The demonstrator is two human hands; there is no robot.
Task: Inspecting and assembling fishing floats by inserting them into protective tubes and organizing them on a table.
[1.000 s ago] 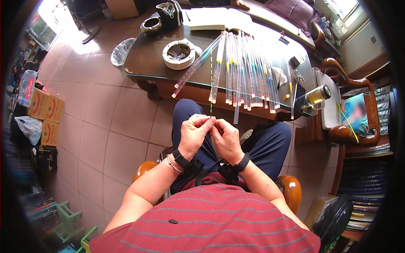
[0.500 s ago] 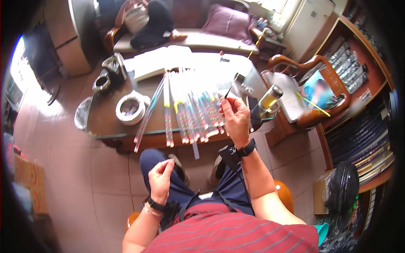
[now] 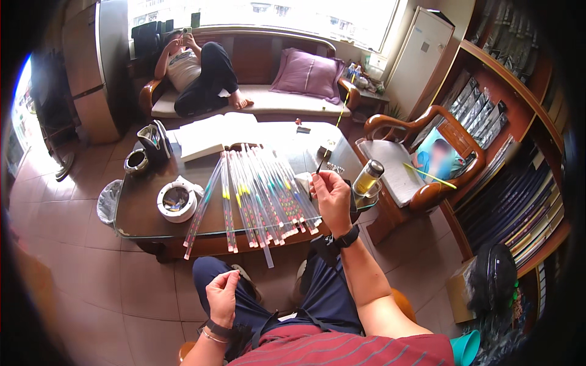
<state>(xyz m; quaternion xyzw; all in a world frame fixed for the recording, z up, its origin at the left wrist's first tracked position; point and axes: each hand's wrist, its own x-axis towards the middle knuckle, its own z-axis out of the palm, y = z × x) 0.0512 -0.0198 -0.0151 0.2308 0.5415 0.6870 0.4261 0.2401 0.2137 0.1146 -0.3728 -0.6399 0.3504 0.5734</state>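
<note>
My right hand is raised over the near right edge of the table, thumb and fingers pinched. Between them is the dark lower end of a thin stick, which looks like a fishing float. It seems to run up to a yellow-and-dark banded tip; its middle is hard to make out against the table. My left hand is closed in a pinch above my left knee; anything in its fingertips is too small to tell. Long clear tubes with patterned, coloured sticks inside lie fanned on the table, overhanging its near edge.
On the glass-topped table are a round white ashtray, a dark pouch, an open book and a glass flask. A wooden armchair stands right. Beyond, a person sits on the sofa holding a phone.
The view has tilted up, showing more of the sofa and window. Both hands stay pinched; the thin stick remains in my right hand and stands somewhat steeper.
</note>
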